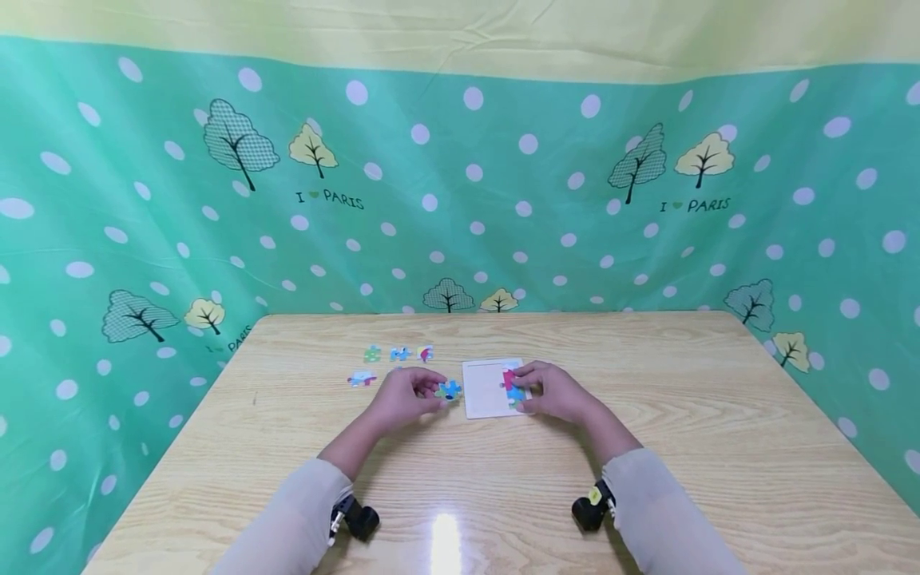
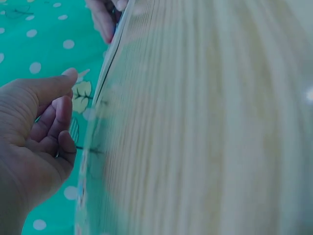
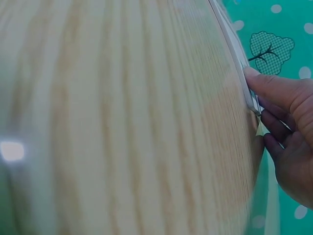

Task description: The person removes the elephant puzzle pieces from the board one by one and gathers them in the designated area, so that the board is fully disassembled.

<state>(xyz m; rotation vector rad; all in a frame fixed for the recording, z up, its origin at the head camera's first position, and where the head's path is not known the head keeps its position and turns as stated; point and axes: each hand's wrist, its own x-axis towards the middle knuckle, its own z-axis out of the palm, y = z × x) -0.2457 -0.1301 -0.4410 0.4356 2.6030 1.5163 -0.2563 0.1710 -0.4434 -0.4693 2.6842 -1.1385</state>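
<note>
Between thumb and fingers, my left hand (image 1: 404, 397) pinches a blue jigsaw piece (image 1: 450, 390) just left of the white puzzle board (image 1: 483, 399). Joined pieces, one pink-red (image 1: 508, 378) and one blue, lie along the board's right side. My right hand (image 1: 557, 391) grips that side, its fingertips over the pieces and its thumb near the lower right corner. In the right wrist view the thumb of the right hand (image 3: 293, 112) meets the board's edge (image 3: 238, 51). The left wrist view shows the left hand (image 2: 36, 127) with curled fingers; its piece is hidden there.
Several loose jigsaw pieces lie left of the board, among them a green one (image 1: 371, 354), a blue-white one (image 1: 399, 354), a pink-and-yellow one (image 1: 425, 353) and a pale blue-pink one (image 1: 362, 378). The wooden table (image 1: 690, 399) ends at a green dotted curtain (image 1: 496, 192).
</note>
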